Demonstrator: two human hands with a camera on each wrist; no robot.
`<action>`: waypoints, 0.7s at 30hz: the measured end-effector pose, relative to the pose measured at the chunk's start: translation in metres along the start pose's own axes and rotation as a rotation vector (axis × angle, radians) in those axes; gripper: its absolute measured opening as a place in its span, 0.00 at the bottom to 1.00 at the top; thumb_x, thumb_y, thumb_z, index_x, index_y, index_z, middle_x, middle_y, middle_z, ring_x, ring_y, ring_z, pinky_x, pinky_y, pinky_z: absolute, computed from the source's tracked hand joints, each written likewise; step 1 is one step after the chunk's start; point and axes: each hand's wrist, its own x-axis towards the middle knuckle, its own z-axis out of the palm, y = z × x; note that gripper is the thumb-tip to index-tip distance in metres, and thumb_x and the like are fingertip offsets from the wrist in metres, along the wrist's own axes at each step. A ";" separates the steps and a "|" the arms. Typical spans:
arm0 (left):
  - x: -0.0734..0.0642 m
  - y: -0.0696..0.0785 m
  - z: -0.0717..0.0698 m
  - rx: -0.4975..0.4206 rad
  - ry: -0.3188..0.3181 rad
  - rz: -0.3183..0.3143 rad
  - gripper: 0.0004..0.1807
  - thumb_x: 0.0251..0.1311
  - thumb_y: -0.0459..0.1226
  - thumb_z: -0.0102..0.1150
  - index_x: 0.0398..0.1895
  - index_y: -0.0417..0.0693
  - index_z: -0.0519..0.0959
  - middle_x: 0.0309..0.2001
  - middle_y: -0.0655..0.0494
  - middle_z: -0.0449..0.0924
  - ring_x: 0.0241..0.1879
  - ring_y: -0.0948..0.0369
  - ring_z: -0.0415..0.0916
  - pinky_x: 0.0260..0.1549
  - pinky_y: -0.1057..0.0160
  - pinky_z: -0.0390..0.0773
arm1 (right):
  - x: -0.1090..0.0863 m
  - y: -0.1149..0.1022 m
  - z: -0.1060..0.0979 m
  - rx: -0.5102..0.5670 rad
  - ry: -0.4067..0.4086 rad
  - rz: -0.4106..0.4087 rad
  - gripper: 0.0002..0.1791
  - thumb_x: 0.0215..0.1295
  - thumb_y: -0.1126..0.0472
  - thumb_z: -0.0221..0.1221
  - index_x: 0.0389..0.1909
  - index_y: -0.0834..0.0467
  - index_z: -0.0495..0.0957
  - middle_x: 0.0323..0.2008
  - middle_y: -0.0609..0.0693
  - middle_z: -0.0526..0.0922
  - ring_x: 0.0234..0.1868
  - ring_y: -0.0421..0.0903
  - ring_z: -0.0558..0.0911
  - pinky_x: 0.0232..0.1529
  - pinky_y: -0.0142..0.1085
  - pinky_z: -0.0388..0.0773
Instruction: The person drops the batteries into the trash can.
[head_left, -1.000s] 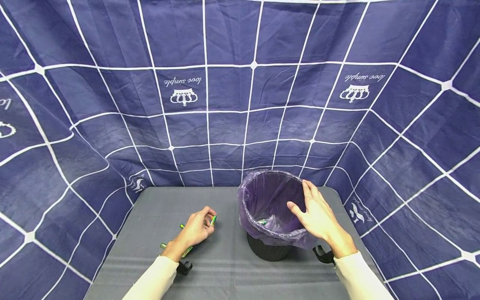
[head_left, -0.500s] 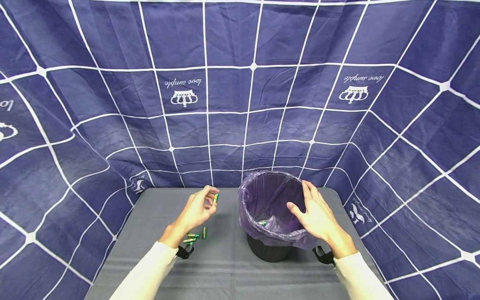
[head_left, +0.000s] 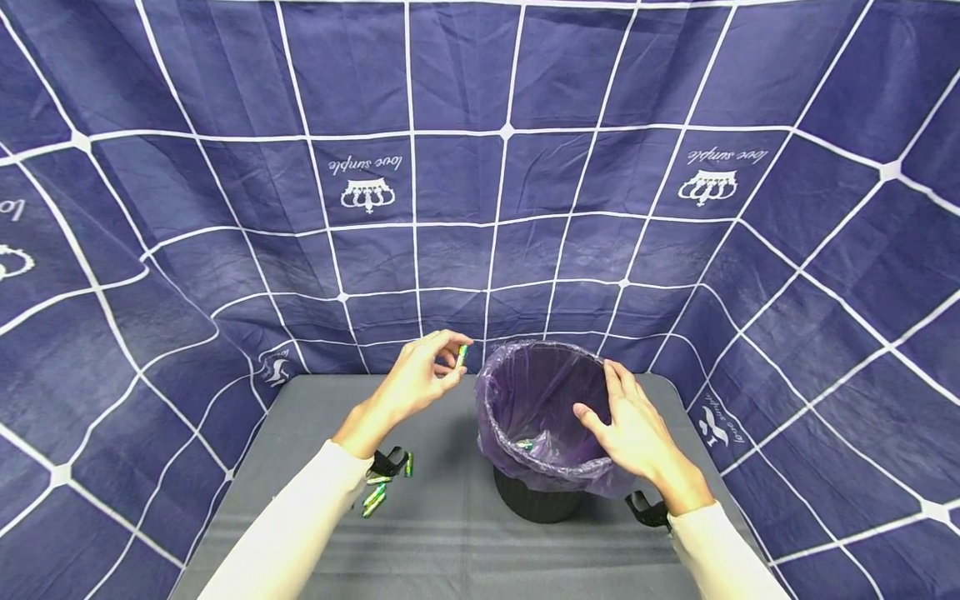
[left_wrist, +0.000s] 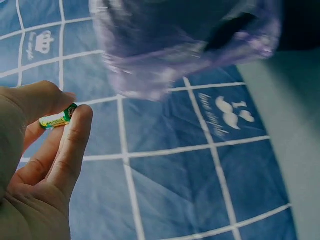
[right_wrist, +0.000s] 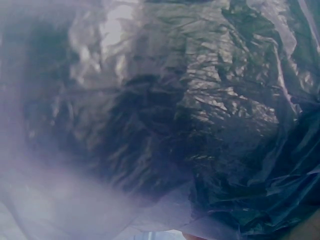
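My left hand (head_left: 422,379) pinches a small green and yellow battery (head_left: 462,356) between thumb and fingertips, raised just left of the bin's rim. The left wrist view shows the same battery (left_wrist: 56,120) near the thumb tip. A black bin (head_left: 536,498) lined with a purple plastic bag (head_left: 495,437) stands upright on the table. Inside the bag lies a small green and white item (head_left: 525,444), probably a battery. My right hand (head_left: 637,433) rests on the bin's right rim with extended fingers. Crinkled bag film (right_wrist: 165,110) fills the right wrist view, hiding most of that hand.
Several loose batteries (head_left: 374,500) lie on the grey table (head_left: 450,542) beneath my left wrist, partly covered by its black strap (head_left: 390,461). Blue curtains (head_left: 457,258) with white grid lines enclose the back and both sides.
My left hand has lifted the battery off the table area and carried it up and right toward the bin, uncovering the loose batteries. The right hand stays in place.
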 end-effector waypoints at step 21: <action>0.070 0.066 0.025 -0.028 -0.157 0.167 0.27 0.64 0.23 0.82 0.66 0.34 0.85 0.54 0.39 0.88 0.45 0.51 0.93 0.44 0.75 0.91 | 0.000 -0.002 -0.002 -0.052 -0.035 0.012 0.57 0.85 0.35 0.61 0.92 0.72 0.52 0.92 0.72 0.57 0.90 0.77 0.64 0.84 0.76 0.69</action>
